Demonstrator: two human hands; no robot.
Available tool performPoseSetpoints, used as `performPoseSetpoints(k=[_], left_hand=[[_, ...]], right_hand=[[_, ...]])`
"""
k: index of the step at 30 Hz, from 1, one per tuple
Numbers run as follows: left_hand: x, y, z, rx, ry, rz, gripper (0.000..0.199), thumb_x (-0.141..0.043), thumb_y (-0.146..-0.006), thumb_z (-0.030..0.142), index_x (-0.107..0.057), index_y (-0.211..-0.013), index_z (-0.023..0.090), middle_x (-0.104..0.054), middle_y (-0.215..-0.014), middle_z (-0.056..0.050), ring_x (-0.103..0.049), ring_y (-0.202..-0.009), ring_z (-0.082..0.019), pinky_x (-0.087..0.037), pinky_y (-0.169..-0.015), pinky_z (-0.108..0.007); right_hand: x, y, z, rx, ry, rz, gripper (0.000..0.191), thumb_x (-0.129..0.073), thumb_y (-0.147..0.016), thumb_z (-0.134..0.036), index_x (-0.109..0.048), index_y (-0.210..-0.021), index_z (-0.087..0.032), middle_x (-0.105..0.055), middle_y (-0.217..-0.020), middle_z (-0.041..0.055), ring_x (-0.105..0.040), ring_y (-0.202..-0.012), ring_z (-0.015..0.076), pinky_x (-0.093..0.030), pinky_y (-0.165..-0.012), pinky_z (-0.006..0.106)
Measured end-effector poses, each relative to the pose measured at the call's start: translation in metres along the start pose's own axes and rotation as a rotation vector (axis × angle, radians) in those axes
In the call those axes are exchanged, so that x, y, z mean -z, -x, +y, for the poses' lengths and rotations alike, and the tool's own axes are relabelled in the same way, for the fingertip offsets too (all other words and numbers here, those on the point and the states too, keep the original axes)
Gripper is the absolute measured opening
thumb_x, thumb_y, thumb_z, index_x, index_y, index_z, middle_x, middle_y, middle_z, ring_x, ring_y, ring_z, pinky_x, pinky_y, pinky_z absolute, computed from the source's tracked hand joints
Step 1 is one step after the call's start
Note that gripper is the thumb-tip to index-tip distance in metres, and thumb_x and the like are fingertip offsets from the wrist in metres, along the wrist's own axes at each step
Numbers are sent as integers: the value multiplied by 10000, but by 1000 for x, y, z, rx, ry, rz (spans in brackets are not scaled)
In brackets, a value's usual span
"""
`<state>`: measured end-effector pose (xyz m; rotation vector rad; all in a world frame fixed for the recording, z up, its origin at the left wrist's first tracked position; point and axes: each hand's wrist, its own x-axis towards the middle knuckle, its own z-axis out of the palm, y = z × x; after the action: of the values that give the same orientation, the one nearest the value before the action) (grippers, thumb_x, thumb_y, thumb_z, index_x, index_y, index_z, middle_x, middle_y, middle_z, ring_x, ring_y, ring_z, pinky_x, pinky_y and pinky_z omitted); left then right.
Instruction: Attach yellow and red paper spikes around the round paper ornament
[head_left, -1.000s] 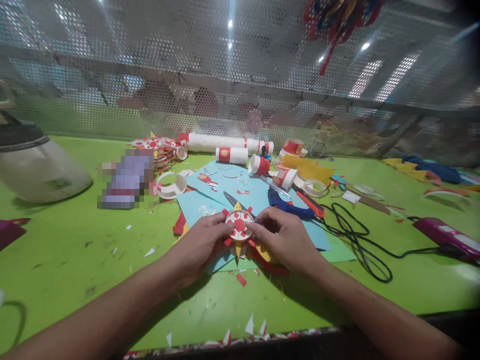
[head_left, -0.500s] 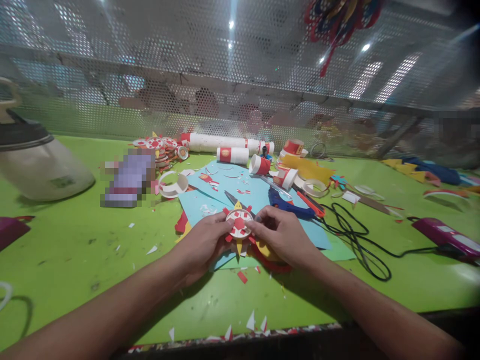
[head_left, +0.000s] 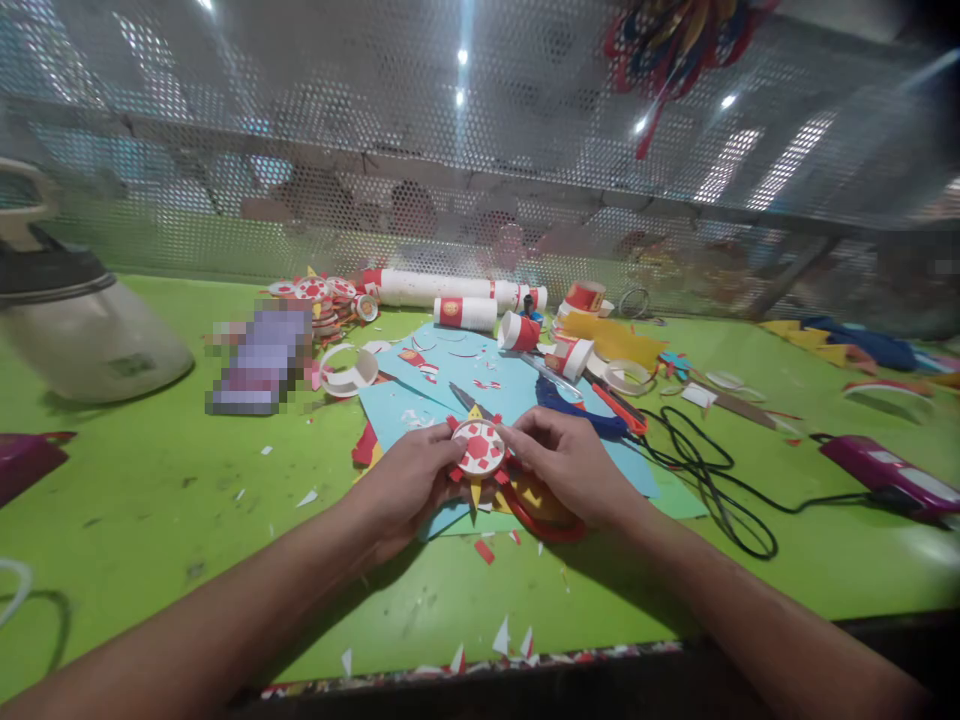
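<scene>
A small paper turtle point(head_left: 481, 449) with a round white shell, red patches, red legs and a yellow head and tail is held between both hands at the centre. My left hand point(head_left: 411, 475) pinches its left edge, thumb on the shell. At its upper right edge, the closed fingers of my right hand point(head_left: 564, 462) grip the rim. Light blue paper sheets point(head_left: 463, 368) lie beneath and behind the turtle. Red-handled scissors point(head_left: 544, 522) lie partly hidden under my right hand, with the blades pointing up-left behind the turtle.
A blue glue gun point(head_left: 577, 412) and an orange cutter point(head_left: 619, 408) lie right of centre, near a black cable point(head_left: 709, 480). Paper cups point(head_left: 465, 313) stand or lie behind. Finished turtles point(head_left: 315, 290) are stacked back left, near a phone point(head_left: 262, 360). A large jug point(head_left: 90, 330) stands far left.
My right thumb and fingers have shifted slightly from the shell's face up to its right edge, showing more of the red patches. My left hand keeps its hold.
</scene>
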<state>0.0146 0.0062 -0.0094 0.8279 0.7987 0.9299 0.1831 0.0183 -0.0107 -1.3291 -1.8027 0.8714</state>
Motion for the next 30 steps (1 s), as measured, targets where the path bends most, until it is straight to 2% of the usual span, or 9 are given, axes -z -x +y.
performPoseSetpoints(k=[4, 8, 15, 17, 19, 22, 24, 26, 30], left_hand=[[0, -1, -1, 10, 7, 8, 179, -508, -811, 75, -651, -918, 76, -690, -859, -118, -642, -709, -162, -519, -642, -267], [1, -1, -3, -22, 13, 18, 163, -562, -798, 124, -659, -926, 98, -697, -874, -103, -643, -727, -147, -510, -663, -230], [-2, 4, 2, -99, -4, 6, 400, -598, -817, 232, -560, -1212, 178, -672, -1093, -95, -642, -921, -184, -478, -852, -281], [-3, 6, 5, -111, -20, 2, 472, -593, -827, 238, -498, -1287, 197, -650, -1154, -95, -623, -988, -193, -451, -907, -298], [-3, 8, 7, -120, -40, -2, 513, -590, -833, 250, -456, -1327, 219, -624, -1207, -92, -603, -1036, -199, -429, -942, -309], [-1, 10, 6, -131, -70, -27, 528, -590, -836, 277, -445, -1342, 240, -601, -1241, -99, -584, -1070, -214, -408, -966, -333], [0, 10, 2, -152, -70, -35, 508, -585, -839, 292, -460, -1330, 256, -599, -1242, -97, -578, -1074, -221, -403, -970, -350], [0, 10, -1, -159, -53, -19, 474, -582, -839, 305, -488, -1302, 263, -606, -1226, -89, -581, -1063, -226, -407, -962, -362], [-2, 10, -1, -103, -24, -31, 422, -611, -817, 277, -536, -1233, 266, -628, -1171, -74, -586, -1045, -234, -430, -929, -370]], right_hand=[[-1, 1, 2, 22, -6, -10, 313, -555, -828, -429, -543, -661, -165, -537, -620, 7, -455, -570, 122, -362, -532, 276], [1, 3, -1, 3, -113, -29, 321, -566, -820, -446, -543, -660, -169, -536, -616, -1, -449, -555, 111, -365, -526, 264], [7, 7, -7, 21, -220, -38, 243, -578, -821, -410, -566, -760, -174, -559, -678, 1, -492, -586, 110, -414, -537, 247], [8, 11, -8, 89, -191, -21, 196, -566, -836, -367, -578, -813, -173, -585, -737, 24, -531, -643, 131, -446, -577, 268], [9, 14, -9, 220, -103, 46, 153, -565, -841, -323, -582, -842, -171, -584, -777, 38, -543, -685, 147, -460, -617, 290], [8, 19, -7, 451, 63, 168, 82, -588, -823, -248, -571, -850, -172, -543, -771, 28, -513, -668, 144, -448, -609, 288], [7, 22, -5, 555, 141, 214, 58, -589, -816, -192, -560, -861, -170, -526, -754, 23, -497, -657, 142, -433, -594, 282], [6, 23, -3, 603, 193, 239, 57, -574, -818, -154, -554, -870, -165, -526, -736, 21, -492, -647, 142, -419, -587, 281], [4, 24, -1, 604, 246, 271, 46, -559, -828, -134, -558, -866, -160, -535, -704, 15, -492, -602, 131, -401, -564, 274]])
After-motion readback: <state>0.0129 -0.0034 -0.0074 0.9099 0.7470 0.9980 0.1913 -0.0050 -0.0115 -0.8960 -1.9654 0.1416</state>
